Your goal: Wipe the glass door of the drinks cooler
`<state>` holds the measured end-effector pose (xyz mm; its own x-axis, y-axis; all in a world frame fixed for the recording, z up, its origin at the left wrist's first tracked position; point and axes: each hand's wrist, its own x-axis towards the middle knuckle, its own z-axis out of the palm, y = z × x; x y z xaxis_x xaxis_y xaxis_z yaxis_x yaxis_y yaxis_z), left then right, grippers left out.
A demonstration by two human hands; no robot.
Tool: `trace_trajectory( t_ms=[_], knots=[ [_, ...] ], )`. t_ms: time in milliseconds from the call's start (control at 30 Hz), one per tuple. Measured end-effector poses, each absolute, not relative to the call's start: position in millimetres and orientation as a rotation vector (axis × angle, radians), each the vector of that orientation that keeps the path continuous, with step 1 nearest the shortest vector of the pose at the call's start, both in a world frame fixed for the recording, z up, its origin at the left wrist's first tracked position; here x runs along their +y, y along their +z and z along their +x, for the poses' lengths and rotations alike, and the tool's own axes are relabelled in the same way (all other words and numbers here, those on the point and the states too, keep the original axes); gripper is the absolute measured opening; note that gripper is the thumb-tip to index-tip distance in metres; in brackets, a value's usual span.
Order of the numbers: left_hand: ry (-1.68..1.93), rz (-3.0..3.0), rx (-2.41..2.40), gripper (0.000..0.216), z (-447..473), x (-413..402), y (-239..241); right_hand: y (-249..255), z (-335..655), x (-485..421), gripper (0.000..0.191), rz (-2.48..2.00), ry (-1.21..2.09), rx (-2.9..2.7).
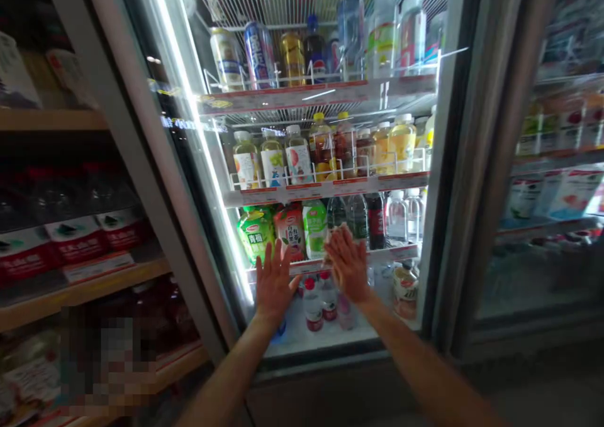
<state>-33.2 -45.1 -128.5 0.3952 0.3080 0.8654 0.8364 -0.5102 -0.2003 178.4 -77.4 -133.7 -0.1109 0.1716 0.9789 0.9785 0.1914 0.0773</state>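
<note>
Head view: two bare hands reach out to the glass door point(330, 359) of a tall, bright fridge. The left hand point(274, 285) looks flat on the glass, with its fingers spread wide and pointing up. The right hand point(348, 263) is just to the right of it and a bit higher. It holds a pale cloth point(327, 251), all crumpled, between its flat fingers and the glass. Most of the cloth is hidden by the hand, so I cannot tell how big it is. Behind the glass, near the left hand, stand a green bottle point(255, 232) and a reddish bottle point(290, 232). A light green bottle point(314, 226) is next to them on the right. Farther right on that same shelf is a dark bottle point(376, 219) with a red label. Below, little bottles with red caps point(312, 304) stand low in the fridge, between the two arms. Cans point(259, 53) and more bottles fill the top shelf. Juice bottles point(297, 153) stand in a row under it. Wooden shelves point(104, 279) with drinks are on the far left, and another fridge point(500, 314) is on the far right.
</note>
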Motion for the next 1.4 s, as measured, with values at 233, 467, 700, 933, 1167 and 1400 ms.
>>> trace_trajectory(
  t_ms=[233, 467, 700, 933, 1167, 1400],
  knots=[
    [-1.079, -1.997, -0.924, 0.082, -34, -42, -130, -128, 181, -80, 0.053, -1.175, -1.057, -1.354],
    [-1.175, -2.059, -0.884, 0.067, -37, -47, -123, -96, 181, -67, 0.051, -1.115, -1.042, -1.092],
    [-1.727, -2.286, -0.588, 0.053, 22, -65, -104, -100, 141, -68, 0.049, -1.015, -1.017, -1.679],
    [-1.558, -1.968, -0.689, 0.035, 46, -33, -63, -87, 218, -74, 0.063, -1.031, -1.167, -1.541],
    [-1.031, -1.926, -0.375, 0.033, -40, -18, -98, -88, 223, -65, 0.051, -1.109, -1.206, -1.502],
    [-1.034, -1.830, -0.445, 0.045, -65, -2, -54, -87, 223, -66, 0.051, -1.082, -1.217, -1.492]
  ],
)
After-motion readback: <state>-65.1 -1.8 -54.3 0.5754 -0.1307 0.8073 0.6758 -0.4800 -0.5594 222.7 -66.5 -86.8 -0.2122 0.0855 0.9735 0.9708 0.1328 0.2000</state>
